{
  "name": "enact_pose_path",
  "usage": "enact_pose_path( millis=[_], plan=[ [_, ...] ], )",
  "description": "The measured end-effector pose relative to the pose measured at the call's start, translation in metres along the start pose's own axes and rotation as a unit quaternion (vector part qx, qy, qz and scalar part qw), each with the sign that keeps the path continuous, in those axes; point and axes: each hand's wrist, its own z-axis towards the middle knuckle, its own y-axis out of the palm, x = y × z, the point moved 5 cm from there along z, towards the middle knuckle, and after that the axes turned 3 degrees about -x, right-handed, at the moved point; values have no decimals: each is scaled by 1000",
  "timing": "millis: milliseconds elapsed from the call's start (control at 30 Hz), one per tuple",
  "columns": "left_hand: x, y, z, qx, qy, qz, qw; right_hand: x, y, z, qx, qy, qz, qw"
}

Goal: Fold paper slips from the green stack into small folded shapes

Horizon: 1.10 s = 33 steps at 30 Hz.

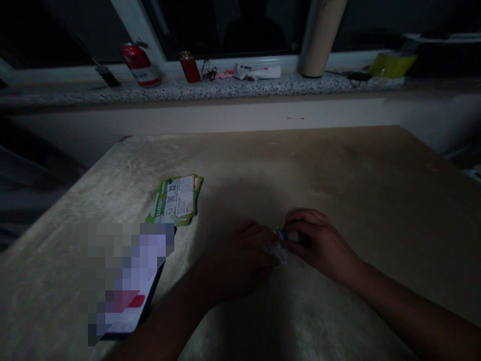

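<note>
- Left hand [244,258] and right hand [319,243] resting close together on the table [338,165], fingertips meeting.
- Small crinkled wrapper [278,249] pinched between both hands, just right of the left fingers; contents too dim to tell.
- Stack of green cards [176,199] lying flat, well left of the wrapper and farther from the body.
- Phone [131,281] near the cards, at the table's left edge, screen blurred.
- Red can [140,64] on the windowsill [225,89], beyond the table.
</note>
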Motion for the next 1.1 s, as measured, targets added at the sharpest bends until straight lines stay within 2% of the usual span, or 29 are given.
enact_pose_path(
  millis=[167, 267, 400, 600, 700, 833, 1000, 1100],
  plan=[
    [3, 1, -1, -5, 3, 18, 1000, 5, -4, 4, 32, 6, -24, 999],
    [3, 1, -1, -6, 5, 23, 1000, -5, -5, 2, 38, -38, -9, 999],
    [4, 0, -1, -2, 12, 20, 1000, -21, 0, -3, -1, -105, 37, 994],
    [0, 1, -3, -6, 9, -3, 1000, -23, 5, -7, -32, -82, 10, 996],
    [-5, 2, -2, -7, -17, -36, 999, -24, 3, -7, -42, -66, 26, 997],
    [-11, 5, 3, 20, -63, -67, 996, -25, 0, -7, -54, -53, 47, 996],
    [-14, 12, 5, 58, -138, -65, 987, -23, 0, -8, -73, -38, 62, 995],
    [-15, 16, 5, 59, -174, -51, 982, -22, -1, -9, -84, -34, 68, 994]
  ],
)
